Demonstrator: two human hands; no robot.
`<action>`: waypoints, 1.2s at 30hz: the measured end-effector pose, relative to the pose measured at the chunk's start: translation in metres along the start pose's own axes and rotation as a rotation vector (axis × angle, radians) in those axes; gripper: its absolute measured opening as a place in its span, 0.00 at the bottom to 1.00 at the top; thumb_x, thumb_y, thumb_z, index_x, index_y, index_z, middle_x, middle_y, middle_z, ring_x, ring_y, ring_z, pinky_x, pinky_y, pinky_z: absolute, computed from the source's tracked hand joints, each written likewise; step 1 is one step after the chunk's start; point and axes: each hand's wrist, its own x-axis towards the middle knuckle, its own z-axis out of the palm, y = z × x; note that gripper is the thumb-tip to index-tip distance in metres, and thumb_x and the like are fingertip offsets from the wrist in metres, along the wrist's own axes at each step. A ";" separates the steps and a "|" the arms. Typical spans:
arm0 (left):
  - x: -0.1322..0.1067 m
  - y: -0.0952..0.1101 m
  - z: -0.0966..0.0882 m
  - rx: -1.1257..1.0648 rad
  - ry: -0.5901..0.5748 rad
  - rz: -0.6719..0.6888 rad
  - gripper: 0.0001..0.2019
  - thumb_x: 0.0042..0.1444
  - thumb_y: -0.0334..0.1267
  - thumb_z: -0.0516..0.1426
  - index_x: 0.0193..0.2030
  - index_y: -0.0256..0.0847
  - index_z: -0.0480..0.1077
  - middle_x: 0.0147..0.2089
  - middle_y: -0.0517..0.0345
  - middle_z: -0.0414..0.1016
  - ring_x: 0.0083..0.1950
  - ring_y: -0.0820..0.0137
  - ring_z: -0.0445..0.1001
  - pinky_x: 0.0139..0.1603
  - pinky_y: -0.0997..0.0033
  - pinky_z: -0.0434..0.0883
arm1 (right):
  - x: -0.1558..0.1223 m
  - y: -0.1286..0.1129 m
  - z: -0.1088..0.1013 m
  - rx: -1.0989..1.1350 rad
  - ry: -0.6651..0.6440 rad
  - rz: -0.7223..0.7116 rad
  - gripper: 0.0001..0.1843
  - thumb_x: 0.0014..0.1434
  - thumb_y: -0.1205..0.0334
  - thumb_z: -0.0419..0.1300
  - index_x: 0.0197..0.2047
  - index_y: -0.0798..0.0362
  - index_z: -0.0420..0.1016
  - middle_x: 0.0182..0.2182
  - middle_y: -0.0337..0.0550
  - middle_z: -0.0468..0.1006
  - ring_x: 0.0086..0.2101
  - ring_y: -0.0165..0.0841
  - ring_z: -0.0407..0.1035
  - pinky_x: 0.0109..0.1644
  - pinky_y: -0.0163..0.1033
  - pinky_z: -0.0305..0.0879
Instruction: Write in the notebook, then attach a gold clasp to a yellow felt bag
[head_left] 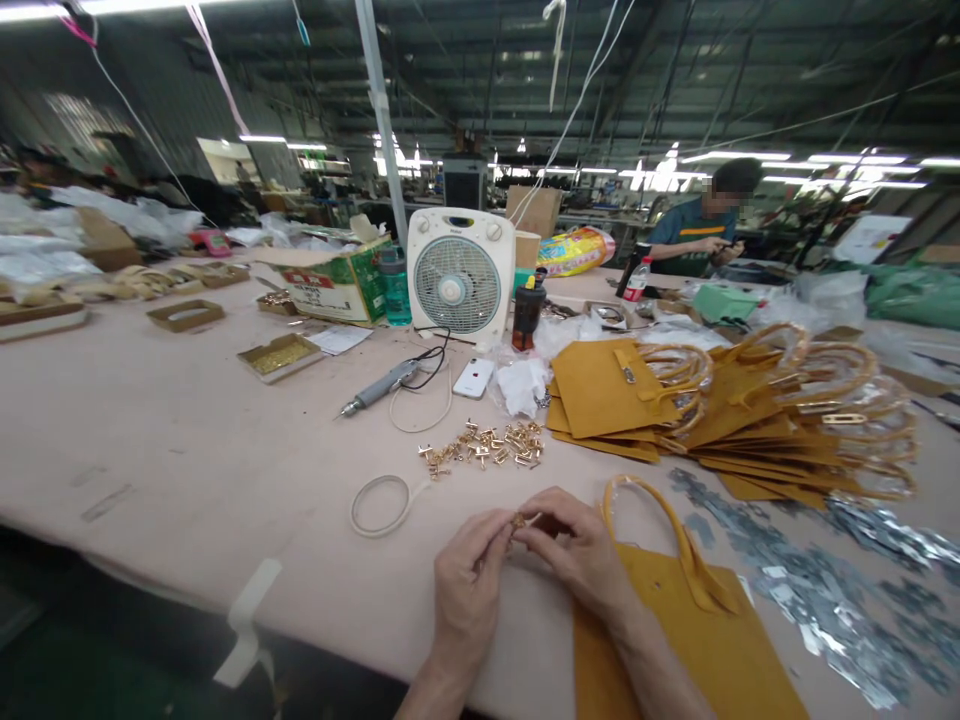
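1. A small gold-coloured metal fitting [517, 521] is at the meeting fingertips of both hands, just above the tabletop [300, 470].
2. The left hand [469, 570] pinches it in a narrow grip; the right hand [581, 548] has a narrow grip at the same fitting.
3. A mustard-coloured handbag [705, 630] lies flat, partly under the right forearm.
4. Beyond the hands is a loose pile of gold-coloured clasps [487, 447].
5. Silvery metal plates [786, 592] scatter rightward, near stacked handbags [596, 390].
6. Farther back are an electric screwdriver [382, 388], a white smartphone [474, 378] and a box fan [454, 290].
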 end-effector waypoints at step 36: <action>0.003 0.004 -0.004 -0.024 -0.072 -0.033 0.13 0.69 0.44 0.58 0.53 0.42 0.79 0.34 0.58 0.79 0.34 0.71 0.78 0.38 0.76 0.76 | 0.001 -0.008 -0.007 0.063 -0.061 -0.015 0.05 0.68 0.58 0.65 0.43 0.49 0.81 0.35 0.44 0.77 0.34 0.34 0.72 0.38 0.39 0.68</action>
